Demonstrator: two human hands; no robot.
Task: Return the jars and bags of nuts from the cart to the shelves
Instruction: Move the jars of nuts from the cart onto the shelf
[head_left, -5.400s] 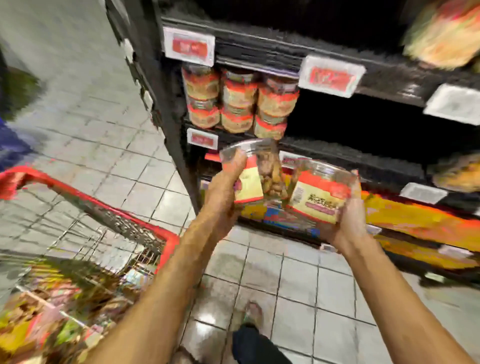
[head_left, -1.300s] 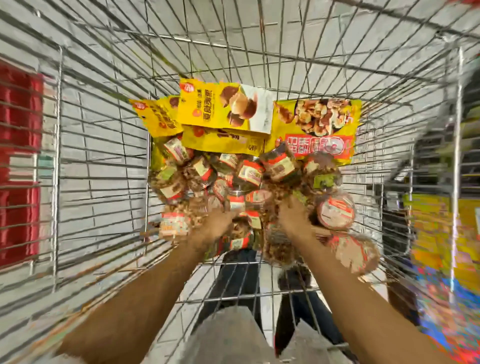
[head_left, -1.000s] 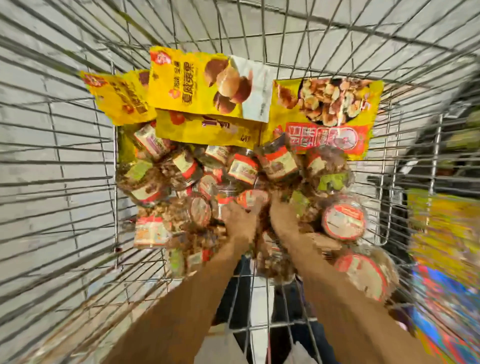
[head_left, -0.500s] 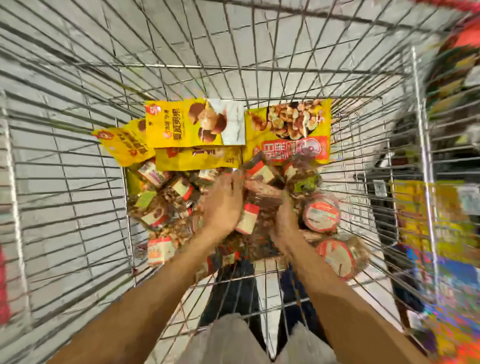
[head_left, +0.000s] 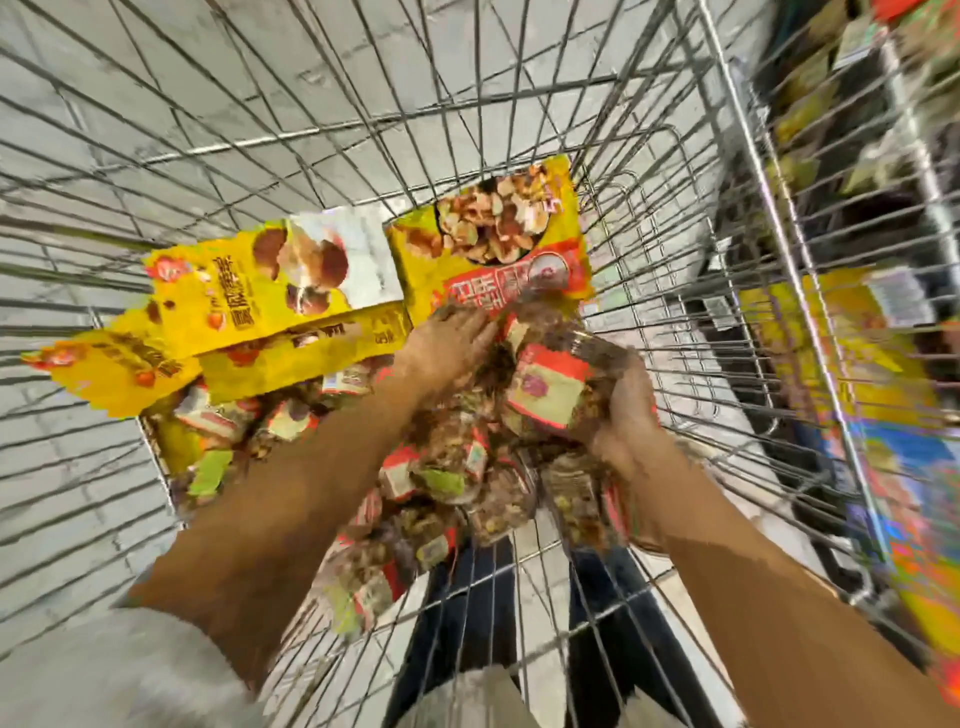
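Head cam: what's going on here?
A person is bent over a wire cart, both hands in a heap of nut jars. The right hand grips a jar with a red and cream label. The left hand lies on the heap by the yellow bags; blur hides whether it grips anything. The jar is inside the cart.

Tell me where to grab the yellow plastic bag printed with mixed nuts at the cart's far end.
Pinch the yellow mixed-nut bag by its free far edge, coming from above. It lies flat and thin, and its near edge is covered by the jar pile and the left hand. The right hand already holds a red-labelled clear jar.
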